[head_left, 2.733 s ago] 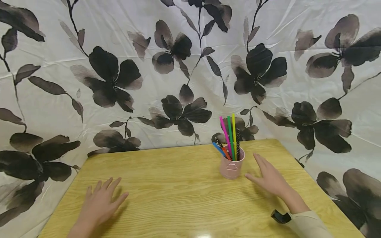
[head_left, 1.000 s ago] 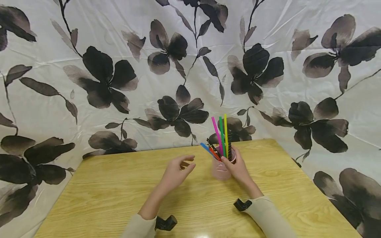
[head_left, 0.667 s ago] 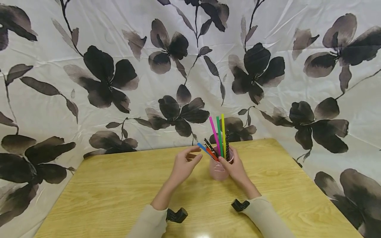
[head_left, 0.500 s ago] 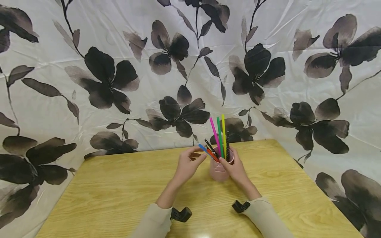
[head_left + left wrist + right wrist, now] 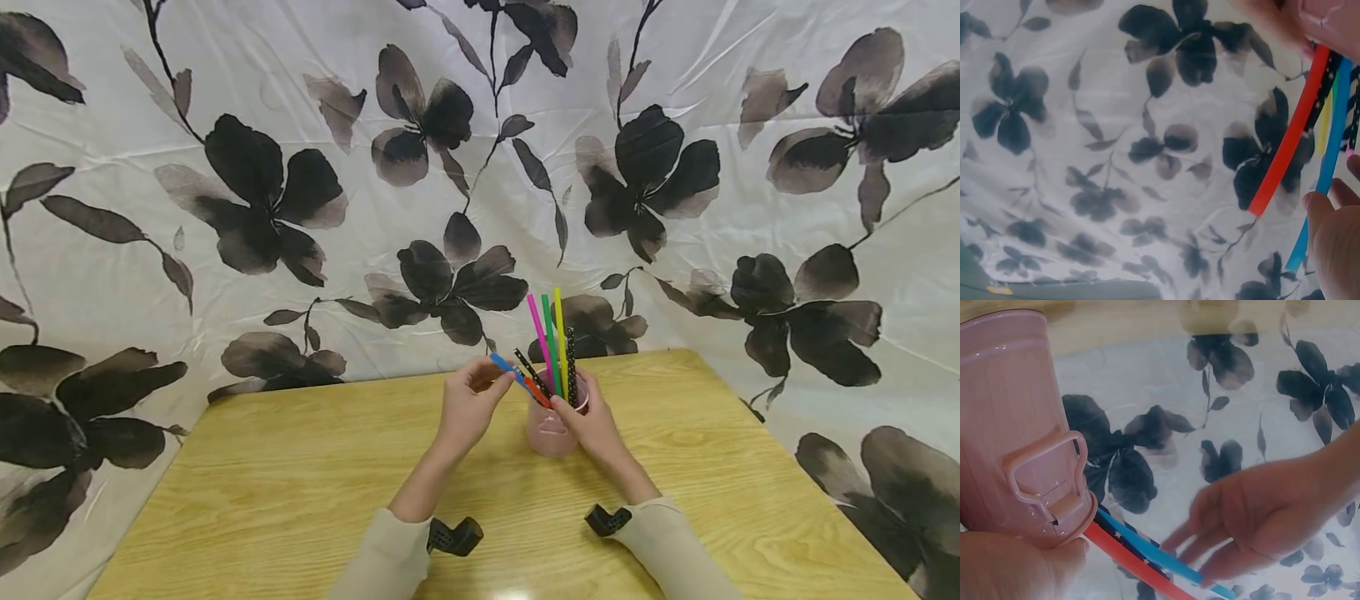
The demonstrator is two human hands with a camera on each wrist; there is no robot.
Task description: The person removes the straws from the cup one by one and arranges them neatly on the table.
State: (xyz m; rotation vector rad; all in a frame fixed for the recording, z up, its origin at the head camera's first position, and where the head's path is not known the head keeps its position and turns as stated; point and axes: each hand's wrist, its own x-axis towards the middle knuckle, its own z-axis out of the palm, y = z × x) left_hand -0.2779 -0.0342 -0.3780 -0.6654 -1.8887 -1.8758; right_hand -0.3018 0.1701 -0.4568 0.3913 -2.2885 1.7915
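In the head view, a small pink metal bucket (image 5: pixel 550 435) stands on the table, holding several slim straws. My right hand (image 5: pixel 602 427) grips its right side, thumb at the rim; the fingers behind are hidden. My left hand (image 5: pixel 469 408) pinches the outer part of a blue straw (image 5: pixel 501 362) that leans left out of the bucket. Beside it lean a red straw (image 5: pixel 536 390) and a black patterned straw (image 5: pixel 527 363). Pink (image 5: pixel 538 329), green (image 5: pixel 551 333) and yellow straws (image 5: pixel 560 329) rise higher. The right wrist view shows the bucket's handle (image 5: pixel 1044 465) folded against its wall.
The wooden table (image 5: pixel 300 475) carries the bucket, its back edge just behind it. A white cloth with dark flowers (image 5: pixel 337 250) hangs behind and at the sides. Small black wrist cameras (image 5: pixel 456 537) sit at both sleeves.
The right hand has come to the bucket and taken hold of it; the bucket sits slightly further left. From the left, the other hand has crossed over and now pinches the blue straw.
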